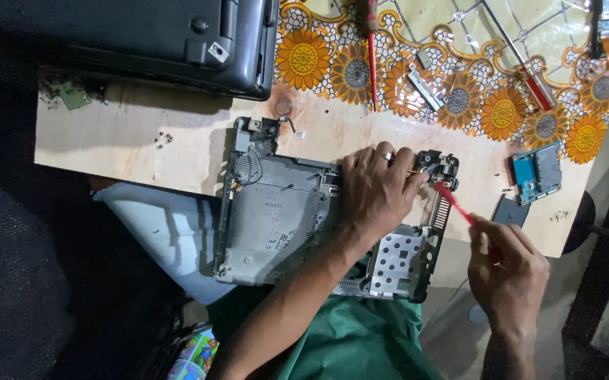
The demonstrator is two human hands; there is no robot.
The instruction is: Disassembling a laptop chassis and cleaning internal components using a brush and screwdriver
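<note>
The left hand (378,190) lies flat over the middle of the opened laptop chassis (276,218), so whatever sits under the palm is covered. The tip of the red tool (452,200) disappears into the dark hinge corner (436,167), too small to tell what it touches. Most of the tool's handle is buried in the right hand (507,271), and how the fingers close their grip on it cannot be made out. The chassis's near edge drops behind the forearm and green cloth (360,345). The dark laptop (178,42) runs off the top edge, as do both screwdrivers (372,56). The tiny specks (165,138) on the wooden surface (142,134) are unreadable.
</note>
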